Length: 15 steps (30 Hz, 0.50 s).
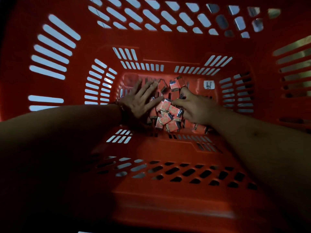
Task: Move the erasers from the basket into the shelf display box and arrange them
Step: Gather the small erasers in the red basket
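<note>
I look straight down into a deep red slotted basket (168, 199). Several small wrapped erasers (165, 118), pinkish with dark ends, lie in a loose heap on its floor. My left hand (141, 101) lies flat with straight, spread fingers on the left side of the heap. My right hand (195, 107) is on the right side, its fingers curled into the erasers; some erasers sit under them. Whether it holds any I cannot tell. The display box is out of view.
The basket walls rise steeply on all sides around both forearms. A small white label (209, 85) with handwriting is stuck on the floor at the right rear. Light floor shows through the slots.
</note>
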Each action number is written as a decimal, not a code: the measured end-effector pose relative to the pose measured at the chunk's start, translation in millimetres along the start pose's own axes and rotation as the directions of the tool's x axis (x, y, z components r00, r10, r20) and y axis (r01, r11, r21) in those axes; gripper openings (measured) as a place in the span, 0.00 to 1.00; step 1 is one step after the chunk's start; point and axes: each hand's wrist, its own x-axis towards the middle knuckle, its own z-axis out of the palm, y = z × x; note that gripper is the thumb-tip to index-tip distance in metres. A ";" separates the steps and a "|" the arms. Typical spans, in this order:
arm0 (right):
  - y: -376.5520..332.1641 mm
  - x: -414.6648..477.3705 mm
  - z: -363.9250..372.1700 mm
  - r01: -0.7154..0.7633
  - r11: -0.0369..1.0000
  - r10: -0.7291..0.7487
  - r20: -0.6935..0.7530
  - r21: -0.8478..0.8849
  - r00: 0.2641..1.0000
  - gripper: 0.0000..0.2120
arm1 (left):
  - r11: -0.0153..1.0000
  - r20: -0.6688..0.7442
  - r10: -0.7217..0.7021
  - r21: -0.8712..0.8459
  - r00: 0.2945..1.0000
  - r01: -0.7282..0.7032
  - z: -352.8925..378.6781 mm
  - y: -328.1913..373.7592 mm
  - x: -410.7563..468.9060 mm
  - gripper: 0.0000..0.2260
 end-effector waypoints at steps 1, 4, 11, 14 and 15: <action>0.3 0.0 0.5 0.001 1.000 -0.001 0.000 0.007 1.000 0.28 | 0.999 -0.058 0.042 -0.011 0.997 -0.043 -0.2 -0.4 -2.6 0.52; 0.1 -0.1 0.8 0.006 1.000 -0.006 -0.001 0.014 1.000 0.27 | 0.986 -0.189 0.134 -0.069 0.973 -0.149 8.7 5.1 -9.5 0.43; 1.7 -6.1 2.6 0.101 0.995 -0.099 0.063 -0.026 0.993 0.33 | 0.970 -0.254 0.204 -0.080 0.945 -0.231 10.4 6.8 -13.7 0.32; -0.9 -8.1 -0.6 0.097 0.993 -0.092 0.071 -0.069 0.993 0.36 | 0.968 -0.271 0.213 -0.075 0.939 -0.241 7.4 5.7 -14.0 0.27; -3.0 -8.5 -1.5 0.092 0.992 -0.085 0.079 -0.088 0.993 0.36 | 0.967 -0.236 0.215 -0.083 0.948 -0.240 3.7 5.8 -14.4 0.26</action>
